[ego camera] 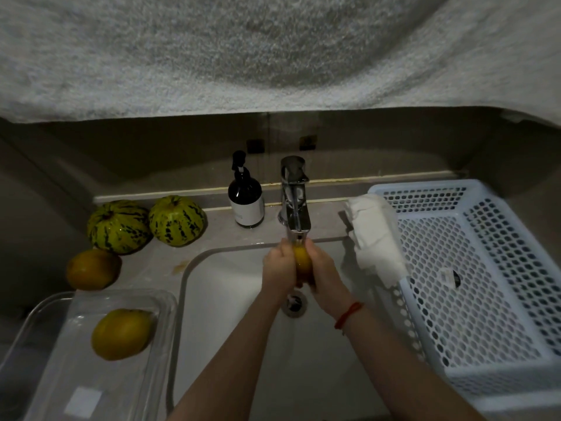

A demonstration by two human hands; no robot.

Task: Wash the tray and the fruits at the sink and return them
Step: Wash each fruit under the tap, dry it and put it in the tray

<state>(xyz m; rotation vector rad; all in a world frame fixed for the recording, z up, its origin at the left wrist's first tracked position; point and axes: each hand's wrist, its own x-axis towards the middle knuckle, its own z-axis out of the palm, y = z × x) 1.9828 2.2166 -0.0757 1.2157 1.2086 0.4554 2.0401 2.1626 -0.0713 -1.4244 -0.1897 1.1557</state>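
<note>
While both hands cup a yellow fruit (302,262) under the tap (294,202), the thing that matters for what comes next is where that fruit has to go: the clear tray (45,314) sits on the bench at the sink's left edge, toward the near left corner, so the return path runs leftward and toward the person.

The left hand (279,265) and the right hand (323,271) are pressed in from either side, fingers curled round the fruit so that only a narrow strip of yellow skin shows between them. Its long axis runs roughly away from the person, from the drain (294,302) side toward the spout. It is held above the white sink (212,299) basin, just below the tap's outlet. Whether water is running is hard to tell in the dim light.

One yellow fruit (123,334) already lies in the tray, toward its far right part. Another (93,269) rests on the bench just beyond the tray's far edge, and two striped green melons (145,221) sit side by side farther back, near the bench's rear edge.

I judge the left hand the better placed for carrying the fruit over, since the tray lies on its side and the right arm would have to cross the basin. The fruits outside the tray look likely to be the unwashed ones, though nothing here settles that.

A white perforated basket (501,314) with a white cloth (375,235) over its near-left rim stands to the sink's right, and a dark soap bottle (246,199) stands beside the tap.
</note>
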